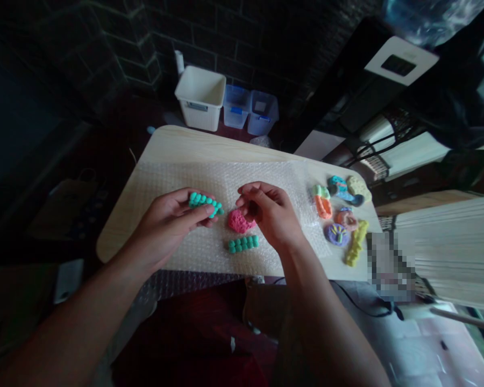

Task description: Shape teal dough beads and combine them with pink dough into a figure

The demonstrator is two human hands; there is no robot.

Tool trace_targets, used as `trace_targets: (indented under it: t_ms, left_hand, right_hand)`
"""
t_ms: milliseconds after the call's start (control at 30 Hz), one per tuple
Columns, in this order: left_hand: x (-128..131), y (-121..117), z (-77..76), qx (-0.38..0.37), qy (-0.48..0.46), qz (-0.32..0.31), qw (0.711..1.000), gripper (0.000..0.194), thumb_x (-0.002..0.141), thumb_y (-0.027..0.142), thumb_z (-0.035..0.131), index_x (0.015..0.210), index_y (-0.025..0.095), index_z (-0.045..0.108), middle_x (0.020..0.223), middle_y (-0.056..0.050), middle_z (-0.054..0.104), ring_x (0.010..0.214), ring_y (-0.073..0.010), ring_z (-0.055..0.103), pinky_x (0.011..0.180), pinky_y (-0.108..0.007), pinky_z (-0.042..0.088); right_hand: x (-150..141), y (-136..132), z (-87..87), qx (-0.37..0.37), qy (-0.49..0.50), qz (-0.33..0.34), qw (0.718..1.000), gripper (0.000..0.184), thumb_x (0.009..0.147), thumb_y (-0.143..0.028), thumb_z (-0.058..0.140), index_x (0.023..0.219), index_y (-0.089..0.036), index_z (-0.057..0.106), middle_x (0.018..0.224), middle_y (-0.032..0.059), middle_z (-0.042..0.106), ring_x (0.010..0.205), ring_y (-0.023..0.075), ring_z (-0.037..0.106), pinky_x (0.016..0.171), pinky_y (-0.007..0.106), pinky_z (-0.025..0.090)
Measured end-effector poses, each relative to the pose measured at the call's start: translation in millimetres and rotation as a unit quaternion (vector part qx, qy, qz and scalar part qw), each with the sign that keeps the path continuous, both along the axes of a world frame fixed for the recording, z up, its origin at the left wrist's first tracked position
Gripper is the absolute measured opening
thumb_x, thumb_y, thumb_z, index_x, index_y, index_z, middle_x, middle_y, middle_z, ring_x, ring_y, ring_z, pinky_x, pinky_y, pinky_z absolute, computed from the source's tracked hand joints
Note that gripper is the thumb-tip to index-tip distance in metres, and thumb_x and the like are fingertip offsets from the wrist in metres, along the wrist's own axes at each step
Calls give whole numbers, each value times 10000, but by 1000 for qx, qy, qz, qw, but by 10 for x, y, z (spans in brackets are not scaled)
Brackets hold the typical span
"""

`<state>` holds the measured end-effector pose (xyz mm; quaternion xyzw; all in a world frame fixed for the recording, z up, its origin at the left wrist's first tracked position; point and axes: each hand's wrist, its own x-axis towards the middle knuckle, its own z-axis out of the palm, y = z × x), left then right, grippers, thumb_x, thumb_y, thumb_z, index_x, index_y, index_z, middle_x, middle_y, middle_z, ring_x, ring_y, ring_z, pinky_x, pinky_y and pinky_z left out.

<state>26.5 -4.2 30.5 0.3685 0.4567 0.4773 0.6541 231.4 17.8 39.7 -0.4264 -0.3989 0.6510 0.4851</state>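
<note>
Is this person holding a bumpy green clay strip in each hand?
No: the left hand holds one bumpy green strip, while the other strip lies on the bubble wrap, near the right hand.

Bare forearms reach forward, the left hand (165,228) curled with fingers pointing inward, the right hand (271,214) bent downward, fingertips pinched together.

A pale wood tabletop (193,143) carries bubble wrap (201,185); clay shapes (336,235) cluster at its right end.
</note>
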Motion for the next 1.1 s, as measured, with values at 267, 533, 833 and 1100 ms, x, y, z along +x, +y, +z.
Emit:
trace_targets:
  t_ms: [267, 533, 833, 1100]
  left_hand:
    - [-6, 8, -5, -2, 29, -2, 1000, 274, 747, 334, 959, 915, 185, 801, 870, -28, 772, 765, -152, 684, 711, -257, 551]
    - [-13, 11, -21, 18, 18, 0, 1000, 270, 724, 320, 981, 866, 192, 790, 845, -10, 778, 772, -142, 693, 724, -235, 559]
    - [-5, -1, -12, 54, 11, 5, 998, 210, 777, 283, 938, 858, 182, 772, 832, -27, 778, 754, -150, 695, 717, -259, 548]
    - [26, -9, -23, 79, -11, 21, 997, 223, 783, 256, 934, 853, 172, 740, 799, -8, 746, 724, -124, 675, 707, -235, 546]
  right_hand:
    - [-5, 1, -49, 33, 4, -16, 999, 291, 703, -361, 990, 898, -245, 809, 818, -8, 763, 739, 135, 680, 693, 278, 560]
    - [-35, -17, -20, 21, 12, -5, 1000, 353, 671, -366, 1012, 899, -219, 786, 801, 6, 796, 715, 137, 709, 675, 267, 582]
    - [-79, -57, 30, 65, -52, -9, 996, 270, 714, -366, 1001, 862, -207, 841, 769, 19, 777, 651, 127, 660, 576, 257, 542]
    - [-93, -103, 28, 86, -58, 21, 994, 185, 792, -310, 956, 942, -236, 876, 778, 14, 787, 593, 104, 600, 526, 248, 481]
